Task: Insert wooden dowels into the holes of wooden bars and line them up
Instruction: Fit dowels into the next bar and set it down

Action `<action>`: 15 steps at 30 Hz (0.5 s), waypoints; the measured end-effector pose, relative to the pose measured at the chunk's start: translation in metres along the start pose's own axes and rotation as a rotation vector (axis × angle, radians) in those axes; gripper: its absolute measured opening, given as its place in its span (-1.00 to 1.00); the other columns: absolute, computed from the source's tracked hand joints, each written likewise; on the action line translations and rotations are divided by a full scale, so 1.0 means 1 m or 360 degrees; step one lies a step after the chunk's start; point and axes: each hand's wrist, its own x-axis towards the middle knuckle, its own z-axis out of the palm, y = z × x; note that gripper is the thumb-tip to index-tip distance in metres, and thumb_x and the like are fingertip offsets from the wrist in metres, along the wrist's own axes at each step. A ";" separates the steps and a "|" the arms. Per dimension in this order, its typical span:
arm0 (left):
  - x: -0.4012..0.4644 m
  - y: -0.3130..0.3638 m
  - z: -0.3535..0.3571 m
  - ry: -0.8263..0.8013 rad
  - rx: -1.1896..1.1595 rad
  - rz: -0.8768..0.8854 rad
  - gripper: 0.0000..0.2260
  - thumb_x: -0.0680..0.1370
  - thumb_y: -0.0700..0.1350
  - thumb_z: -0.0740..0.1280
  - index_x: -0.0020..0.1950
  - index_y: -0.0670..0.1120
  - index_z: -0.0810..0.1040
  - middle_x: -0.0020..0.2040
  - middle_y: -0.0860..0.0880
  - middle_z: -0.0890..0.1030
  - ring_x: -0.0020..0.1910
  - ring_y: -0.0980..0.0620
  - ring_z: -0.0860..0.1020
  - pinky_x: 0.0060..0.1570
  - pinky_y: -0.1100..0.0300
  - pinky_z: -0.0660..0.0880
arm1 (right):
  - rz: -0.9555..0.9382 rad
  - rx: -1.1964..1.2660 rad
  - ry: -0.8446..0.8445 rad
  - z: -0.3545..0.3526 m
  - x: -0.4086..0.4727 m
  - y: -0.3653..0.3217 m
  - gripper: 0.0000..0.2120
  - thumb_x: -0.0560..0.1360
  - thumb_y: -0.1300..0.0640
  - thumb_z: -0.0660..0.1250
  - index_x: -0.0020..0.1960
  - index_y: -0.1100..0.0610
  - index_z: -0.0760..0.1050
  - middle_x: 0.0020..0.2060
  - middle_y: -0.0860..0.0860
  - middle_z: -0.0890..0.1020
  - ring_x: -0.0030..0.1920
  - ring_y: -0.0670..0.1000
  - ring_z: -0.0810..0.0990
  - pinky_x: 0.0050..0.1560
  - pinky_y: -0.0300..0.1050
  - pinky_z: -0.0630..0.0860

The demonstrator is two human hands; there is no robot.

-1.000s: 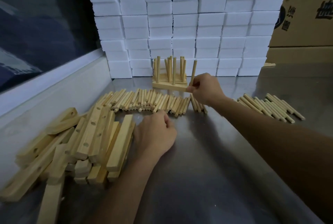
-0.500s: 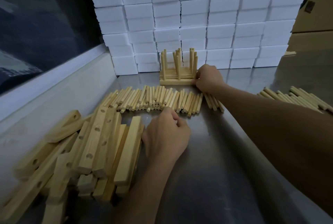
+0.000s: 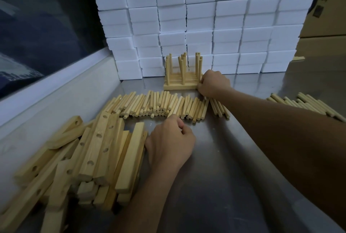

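Note:
Several wooden bars (image 3: 180,86) stand side by side at the back of the metal table, with upright dowels (image 3: 181,67) in their holes. My right hand (image 3: 213,82) is at their right end, fingers curled against the end of the front bar. A long row of loose dowels (image 3: 159,104) lies across the middle. My left hand (image 3: 170,142) rests on the table just in front of that row, its curled fingers closing on the near end of one dowel (image 3: 174,110). A heap of bare drilled bars (image 3: 93,156) lies at the left.
A wall of white foam blocks (image 3: 206,17) rises right behind the bars. Another bunch of dowels (image 3: 307,104) lies at the right. Cardboard boxes (image 3: 325,8) stand at the far right. A raised white ledge (image 3: 56,90) borders the table's left side.
My right hand has come down from an upright dowel to the right end of the front bar. My left hand has slid forward to the dowel row.

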 end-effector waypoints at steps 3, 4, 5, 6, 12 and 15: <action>0.000 0.000 0.001 0.0007 0.0021 0.0003 -0.94 0.57 0.03 0.27 -0.10 0.12 0.45 -0.24 0.13 0.52 -0.28 0.23 0.40 -0.29 0.18 0.25 | -0.0092 0.0010 0.0037 -0.006 -0.007 0.004 -0.76 0.57 0.03 0.29 0.15 0.15 0.54 -0.03 0.09 0.65 -0.02 0.13 0.60 0.05 0.02 0.55; 0.000 0.000 0.002 0.0010 0.0025 -0.0001 -0.94 0.56 0.03 0.27 -0.10 0.12 0.45 -0.24 0.13 0.52 -0.28 0.23 0.40 -0.28 0.17 0.26 | -0.0129 0.0011 0.0070 -0.008 -0.011 0.005 -0.74 0.58 0.01 0.29 0.16 0.16 0.55 -0.01 0.09 0.65 -0.01 0.13 0.61 0.03 0.01 0.55; 0.000 0.000 0.002 0.0010 0.0029 -0.0006 -0.94 0.56 0.03 0.27 -0.10 0.12 0.45 -0.24 0.13 0.52 -0.28 0.23 0.39 -0.28 0.17 0.26 | -0.0162 0.0010 0.0101 -0.010 -0.016 0.006 -0.73 0.58 0.00 0.29 0.17 0.15 0.55 -0.01 0.09 0.65 -0.02 0.12 0.61 0.02 0.01 0.56; 0.000 0.000 0.002 0.0010 0.0034 -0.0010 -0.94 0.56 0.03 0.27 -0.11 0.12 0.45 -0.24 0.13 0.52 -0.29 0.23 0.39 -0.29 0.16 0.26 | -0.0192 0.0017 0.0129 -0.013 -0.022 0.006 -0.72 0.58 -0.01 0.29 0.18 0.14 0.55 0.00 0.08 0.66 -0.01 0.10 0.61 0.02 0.01 0.56; -0.002 0.000 0.002 0.0024 0.0065 0.0005 -0.90 0.55 0.01 0.27 -0.17 0.10 0.45 -0.26 0.13 0.54 -0.29 0.23 0.40 -0.33 0.18 0.23 | -0.0236 0.0328 0.0356 -0.033 -0.076 0.016 -0.78 0.57 0.04 0.29 0.11 0.12 0.61 -0.04 0.00 0.68 -0.03 0.02 0.62 0.07 0.08 0.60; -0.003 0.000 0.003 0.0052 0.0089 0.0036 -0.89 0.55 0.00 0.27 -0.18 0.11 0.44 -0.27 0.14 0.54 -0.31 0.24 0.39 -0.38 0.22 0.19 | -0.0237 0.0489 0.0498 -0.038 -0.114 0.029 -0.85 0.57 0.11 0.30 0.01 0.12 0.63 -0.20 -0.03 0.67 -0.16 -0.02 0.63 -0.02 0.02 0.61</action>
